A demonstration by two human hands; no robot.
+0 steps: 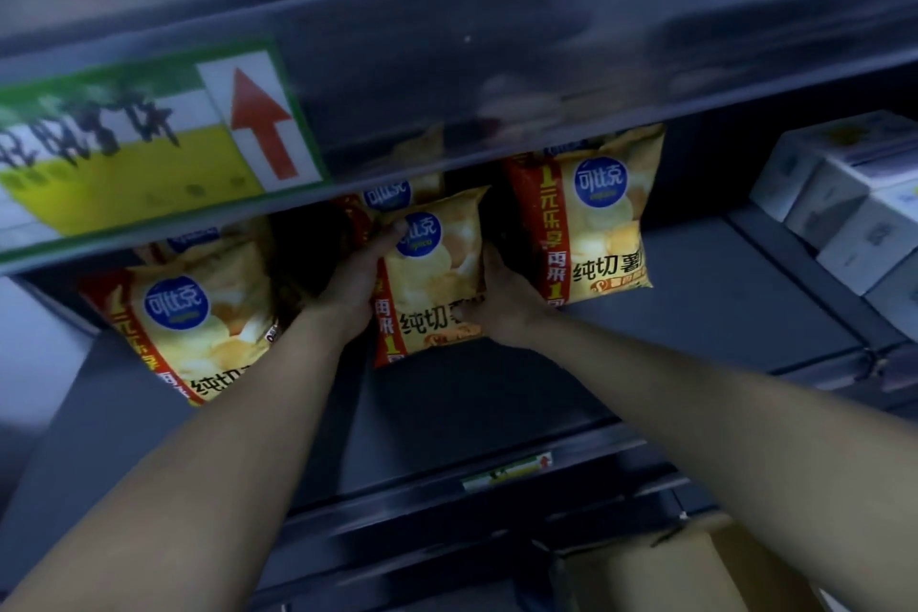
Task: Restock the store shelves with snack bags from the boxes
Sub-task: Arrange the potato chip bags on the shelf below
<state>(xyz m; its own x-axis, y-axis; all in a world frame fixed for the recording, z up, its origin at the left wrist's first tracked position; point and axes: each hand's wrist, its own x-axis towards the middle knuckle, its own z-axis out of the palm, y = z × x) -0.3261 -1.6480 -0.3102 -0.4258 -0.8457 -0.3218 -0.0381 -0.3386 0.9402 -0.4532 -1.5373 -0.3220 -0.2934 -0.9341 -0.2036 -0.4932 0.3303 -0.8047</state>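
A yellow chip bag with a red stripe and a blue round logo stands on the dark grey shelf, in the middle. My left hand grips its left edge, thumb near the logo. My right hand grips its lower right corner. More bags of the same kind stand on the shelf: one to the left, one to the right, and another behind the held bag, partly hidden.
The shelf above overhangs the bags and carries a green and yellow price label with a red arrow. White boxes are stacked at the right end. A cardboard box sits on the floor below.
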